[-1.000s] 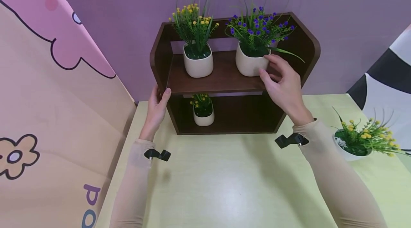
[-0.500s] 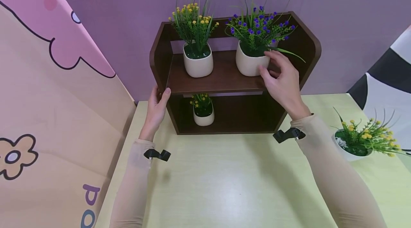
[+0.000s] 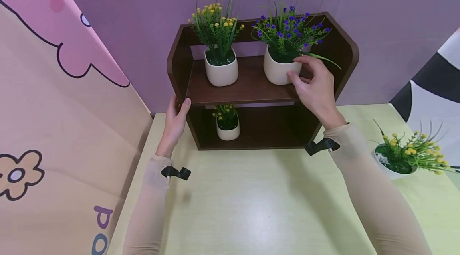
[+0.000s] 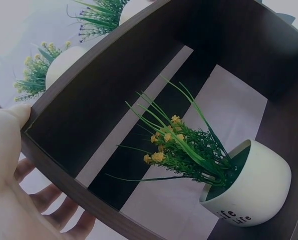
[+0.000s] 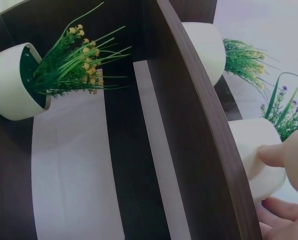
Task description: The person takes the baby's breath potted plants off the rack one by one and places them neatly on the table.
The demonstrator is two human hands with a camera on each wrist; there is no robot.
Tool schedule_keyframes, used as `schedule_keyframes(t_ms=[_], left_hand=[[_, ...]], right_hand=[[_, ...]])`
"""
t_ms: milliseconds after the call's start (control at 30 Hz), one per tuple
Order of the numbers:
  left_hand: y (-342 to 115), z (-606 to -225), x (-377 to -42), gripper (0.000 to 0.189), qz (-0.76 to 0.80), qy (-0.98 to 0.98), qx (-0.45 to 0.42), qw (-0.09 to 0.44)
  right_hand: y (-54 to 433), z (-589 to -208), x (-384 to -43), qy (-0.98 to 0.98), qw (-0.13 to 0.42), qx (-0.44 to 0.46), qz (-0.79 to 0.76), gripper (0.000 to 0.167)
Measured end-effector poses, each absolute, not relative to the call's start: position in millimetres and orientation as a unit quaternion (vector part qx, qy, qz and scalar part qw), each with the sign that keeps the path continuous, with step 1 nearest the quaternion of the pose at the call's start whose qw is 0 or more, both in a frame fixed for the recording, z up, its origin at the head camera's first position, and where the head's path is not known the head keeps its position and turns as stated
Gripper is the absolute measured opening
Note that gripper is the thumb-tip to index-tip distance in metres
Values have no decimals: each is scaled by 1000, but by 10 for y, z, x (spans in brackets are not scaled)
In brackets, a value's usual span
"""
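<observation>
A dark brown two-tier shelf (image 3: 244, 96) stands at the back of the table. My left hand (image 3: 174, 121) grips its left side panel at the height of the middle board, thumb in front and fingers around the outer side. On the upper board, a potted plant with purple flowers (image 3: 278, 69) stands upright in a white pot. My right hand (image 3: 316, 85) holds this pot at its right side, thumb on the front and index finger at the rim. A yellow-flowered potted plant (image 3: 221, 71) stands to its left. Another small yellow one (image 3: 228, 129) sits on the lower board.
A further yellow-flowered potted plant (image 3: 395, 163) is on the table at the right, beside my right forearm. The pale wooden table (image 3: 244, 203) stretches in front of the shelf. A purple backdrop (image 3: 136, 35) hangs behind, and a printed cloth (image 3: 72, 127) borders the left.
My right hand and wrist have shifted slightly up and to the left against the purple-flowered pot. The left hand and the shelf look unchanged.
</observation>
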State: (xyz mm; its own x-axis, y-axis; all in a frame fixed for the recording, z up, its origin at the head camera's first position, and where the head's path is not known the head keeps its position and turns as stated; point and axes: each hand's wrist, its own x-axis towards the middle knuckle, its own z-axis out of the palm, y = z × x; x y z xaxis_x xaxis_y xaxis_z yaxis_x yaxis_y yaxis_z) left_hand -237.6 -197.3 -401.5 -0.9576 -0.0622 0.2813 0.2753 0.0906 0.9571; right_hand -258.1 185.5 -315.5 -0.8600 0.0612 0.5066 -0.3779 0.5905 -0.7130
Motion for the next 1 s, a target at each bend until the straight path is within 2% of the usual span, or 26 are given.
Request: schedule_keyframes(t_ms=[467, 1000], left_hand=[[-1973, -3997, -2386, 48, -666, -732, -68, 128], [-1968, -4017, -2374, 49, -669, -729, -65, 126]], right_hand=[[1834, -3091, -2537, -854, 266, 94, 438, 35], [1887, -3029, -2283, -828, 279, 87, 479, 36]])
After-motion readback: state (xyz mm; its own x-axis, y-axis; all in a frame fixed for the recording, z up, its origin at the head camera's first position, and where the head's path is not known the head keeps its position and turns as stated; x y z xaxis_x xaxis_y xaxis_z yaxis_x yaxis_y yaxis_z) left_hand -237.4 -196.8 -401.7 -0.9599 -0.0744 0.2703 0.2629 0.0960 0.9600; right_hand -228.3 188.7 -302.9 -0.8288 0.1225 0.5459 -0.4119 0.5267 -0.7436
